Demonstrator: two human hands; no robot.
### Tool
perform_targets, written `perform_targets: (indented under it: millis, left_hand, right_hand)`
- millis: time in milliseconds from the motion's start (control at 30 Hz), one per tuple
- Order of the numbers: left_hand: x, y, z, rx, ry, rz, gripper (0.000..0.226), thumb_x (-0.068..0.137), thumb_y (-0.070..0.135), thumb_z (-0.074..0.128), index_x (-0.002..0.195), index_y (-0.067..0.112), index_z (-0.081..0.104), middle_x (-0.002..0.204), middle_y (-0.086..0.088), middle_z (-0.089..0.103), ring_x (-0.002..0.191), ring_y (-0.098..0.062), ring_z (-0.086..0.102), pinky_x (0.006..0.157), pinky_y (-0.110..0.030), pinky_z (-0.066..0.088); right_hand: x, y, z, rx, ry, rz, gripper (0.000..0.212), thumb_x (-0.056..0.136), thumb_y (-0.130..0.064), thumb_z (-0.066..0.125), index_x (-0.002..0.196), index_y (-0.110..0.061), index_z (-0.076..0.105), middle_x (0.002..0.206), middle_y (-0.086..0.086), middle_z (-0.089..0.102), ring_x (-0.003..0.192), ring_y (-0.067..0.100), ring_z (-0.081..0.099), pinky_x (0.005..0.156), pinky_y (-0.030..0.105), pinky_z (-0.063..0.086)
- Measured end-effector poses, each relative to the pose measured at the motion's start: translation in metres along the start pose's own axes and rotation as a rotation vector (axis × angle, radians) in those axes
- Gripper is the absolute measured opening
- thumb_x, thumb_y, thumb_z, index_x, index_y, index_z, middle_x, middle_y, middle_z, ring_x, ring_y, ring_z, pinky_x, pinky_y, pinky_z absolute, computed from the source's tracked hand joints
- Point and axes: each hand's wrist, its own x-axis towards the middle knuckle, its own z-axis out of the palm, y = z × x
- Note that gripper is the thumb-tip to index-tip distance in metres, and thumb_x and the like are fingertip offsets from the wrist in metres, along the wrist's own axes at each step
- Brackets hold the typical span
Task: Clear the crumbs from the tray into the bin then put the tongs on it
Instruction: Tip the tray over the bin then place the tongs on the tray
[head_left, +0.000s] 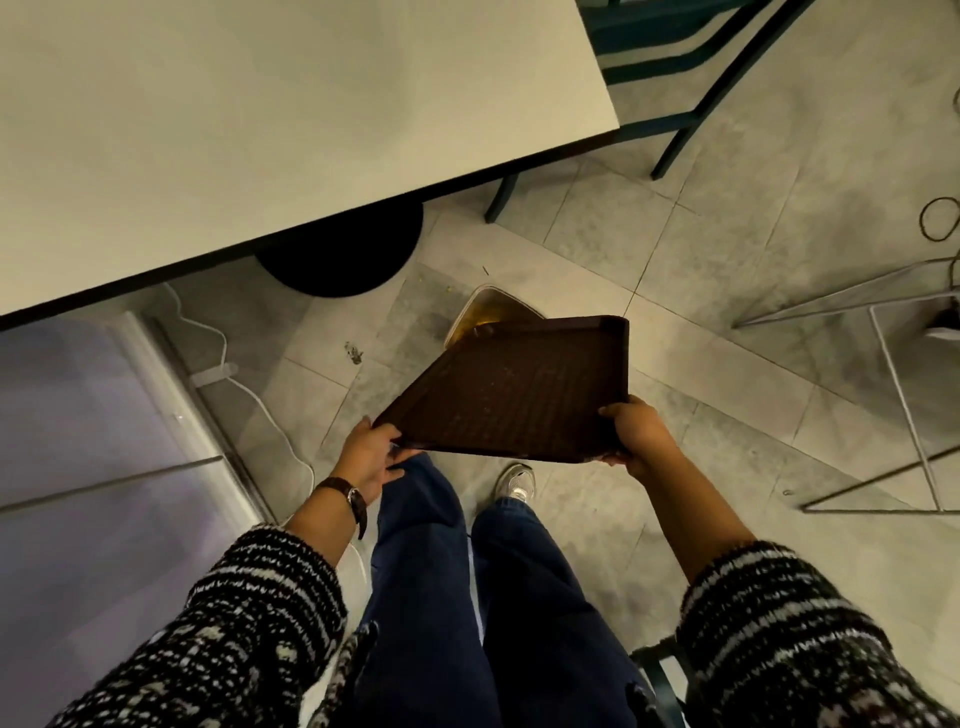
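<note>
- The dark brown tray (519, 395) is at frame centre, held in the air and tipped; its far edge overlaps the pale-rimmed bin (480, 312) standing on the floor; a few pale specks dot its ribbed surface
- The left hand (369, 457) pinches the near-left corner, thumb on top and fingers beneath; the right hand (636, 434) grips the near-right corner, fingers curled round the rim
- A grey tiled floor (701, 249) fills the middle and right; a dark smudge (354, 353) lies left of the bin
- A white table (260, 114) spans the upper left, its round black base (343, 254) below the edge; dark chair legs (691, 119) stand at upper right
- A white cable (223, 353) trails over the floor at left; a thin wire frame (893, 374) stands at right
</note>
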Motion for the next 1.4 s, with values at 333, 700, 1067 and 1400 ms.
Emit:
perform_targets:
  millis: [333, 700, 1067, 1400]
  left_hand:
    - [-0.188, 0.033, -0.007, -0.053, -0.222, 0.260, 0.021, 0.090, 0.008, 0.049, 0.110, 0.013, 0.054, 0.109, -0.009, 0.066, 0.089, -0.025, 0.067, 0.083, -0.040, 0.049]
    - [-0.332, 0.025, -0.037, -0.195, -0.280, 0.611, 0.024, 0.082, 0.007, 0.051, 0.104, 0.011, 0.061, 0.083, -0.004, 0.075, 0.072, -0.024, 0.072, 0.091, -0.038, 0.046]
    - [-0.310, 0.022, -0.084, -0.321, -0.067, 0.770, 0.048, 0.087, 0.002, 0.051, 0.132, 0.015, 0.042, 0.105, -0.008, 0.068, 0.072, -0.022, 0.072, 0.082, -0.034, 0.048]
    - [-0.217, -0.004, -0.129, -0.478, 0.124, 0.609, 0.054, 0.089, -0.006, 0.047, 0.138, 0.015, 0.036, 0.129, -0.012, 0.052, 0.100, -0.027, 0.058, 0.087, -0.035, 0.046]
  right_hand:
    - [-0.173, -0.019, -0.110, 0.220, -0.121, -0.172, 0.015, 0.093, -0.008, 0.045, 0.103, 0.000, 0.053, 0.073, 0.014, 0.066, 0.053, 0.024, 0.056, 0.036, 0.021, 0.046]
    - [-0.308, -0.045, -0.157, 0.191, -0.286, -0.635, 0.030, 0.093, -0.015, 0.041, 0.078, 0.006, 0.056, 0.040, 0.018, 0.053, 0.035, 0.027, 0.049, 0.060, 0.039, 0.043]
    - [-0.263, -0.077, -0.083, 0.098, -0.392, -0.749, 0.031, 0.097, -0.016, 0.043, 0.126, -0.007, 0.050, 0.078, 0.013, 0.068, 0.045, 0.015, 0.060, 0.036, 0.021, 0.045]
    - [-0.182, -0.054, 0.039, -0.067, -0.368, -0.601, 0.036, 0.098, -0.015, 0.043, 0.133, -0.006, 0.043, 0.132, 0.014, 0.054, 0.119, 0.030, 0.053, 0.105, 0.046, 0.041]
